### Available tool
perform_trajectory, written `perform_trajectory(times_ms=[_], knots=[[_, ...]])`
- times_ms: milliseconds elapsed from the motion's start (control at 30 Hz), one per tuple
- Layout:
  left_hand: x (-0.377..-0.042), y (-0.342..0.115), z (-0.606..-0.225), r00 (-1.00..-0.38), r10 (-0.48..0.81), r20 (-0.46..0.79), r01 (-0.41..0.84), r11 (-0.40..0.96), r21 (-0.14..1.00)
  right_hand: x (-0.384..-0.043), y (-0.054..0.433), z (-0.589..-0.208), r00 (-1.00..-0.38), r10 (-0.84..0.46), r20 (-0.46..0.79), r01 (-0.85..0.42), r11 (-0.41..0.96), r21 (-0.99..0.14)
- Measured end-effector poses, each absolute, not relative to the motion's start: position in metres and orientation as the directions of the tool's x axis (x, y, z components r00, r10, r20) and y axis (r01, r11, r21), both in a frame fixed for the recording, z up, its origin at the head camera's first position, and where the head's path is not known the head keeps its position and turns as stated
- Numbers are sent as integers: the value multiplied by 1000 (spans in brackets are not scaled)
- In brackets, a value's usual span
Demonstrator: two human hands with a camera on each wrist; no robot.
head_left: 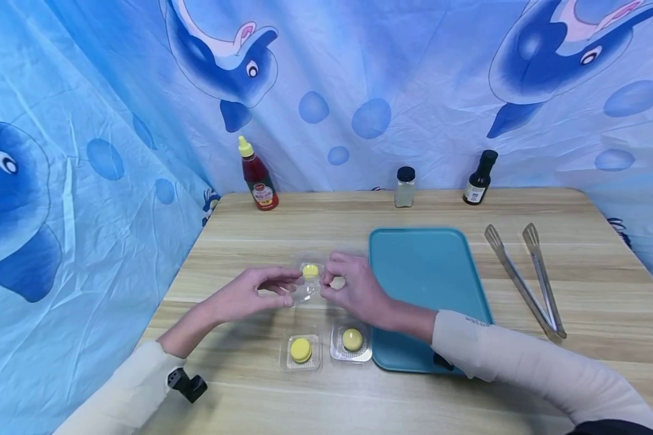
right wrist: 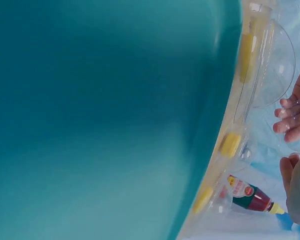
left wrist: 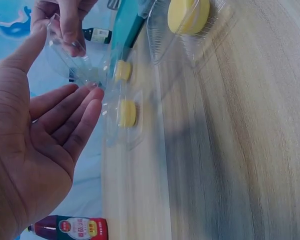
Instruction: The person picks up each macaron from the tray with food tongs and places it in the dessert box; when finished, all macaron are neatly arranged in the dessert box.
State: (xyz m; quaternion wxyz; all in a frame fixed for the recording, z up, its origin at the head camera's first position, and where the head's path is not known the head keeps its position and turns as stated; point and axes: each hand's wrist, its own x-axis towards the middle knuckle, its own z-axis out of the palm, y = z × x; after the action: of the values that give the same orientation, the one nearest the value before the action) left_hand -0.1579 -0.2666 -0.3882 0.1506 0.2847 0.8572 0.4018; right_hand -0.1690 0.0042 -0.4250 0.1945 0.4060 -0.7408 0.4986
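Observation:
My right hand (head_left: 354,290) pinches a clear plastic lid (left wrist: 65,55) by its edge, its fingers curled. Across from it, my left hand (head_left: 258,293) is spread with the palm showing; its thumb and fingertips (left wrist: 94,95) are at the lid's near side. Just beyond the lid, a yellow macaron (head_left: 310,271) sits in a clear tray. Nearer me are two more clear containers, one with a yellow macaron (head_left: 300,350) and one with a paler, shinier macaron (head_left: 352,339). The right hand covers part of the table behind it.
A teal tray (head_left: 424,260) lies under my right forearm, with metal tongs (head_left: 528,284) spread to its right. Along the back edge stand a red sauce bottle (head_left: 261,184), a black-capped jar (head_left: 405,188) and a dark bottle (head_left: 477,180). A blue dolphin-print curtain (head_left: 326,72) hangs behind.

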Motion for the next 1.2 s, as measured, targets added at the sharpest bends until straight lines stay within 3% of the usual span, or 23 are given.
perform_trajectory(times_ms=[133,267,400,533,733,900,1200], knots=[[-157,-265,-388,-786,618,-20,389,520,761,-168,5,-425,-537,-420,731,-839,177,-515],[-156,-264,-390,-786,618,-1,420,536,732,-169,6,-423,-524,-448,725,-847,184,-499],[-155,-264,-391,-798,602,23,448,567,691,-169,9,-419,-558,-535,634,-810,188,-555],[-153,-265,-393,-805,589,75,494,594,635,-169,12,-415,-597,-653,466,-739,221,-637],[-153,-266,-394,-753,628,195,620,580,529,-169,16,-414,-668,-697,261,-623,331,-709],[-150,-266,-392,-726,652,219,674,611,416,-167,16,-413,-692,-689,215,-590,368,-719],[-136,-264,-393,-650,739,175,759,620,200,-150,14,-416,-649,-726,230,-677,412,-610]])
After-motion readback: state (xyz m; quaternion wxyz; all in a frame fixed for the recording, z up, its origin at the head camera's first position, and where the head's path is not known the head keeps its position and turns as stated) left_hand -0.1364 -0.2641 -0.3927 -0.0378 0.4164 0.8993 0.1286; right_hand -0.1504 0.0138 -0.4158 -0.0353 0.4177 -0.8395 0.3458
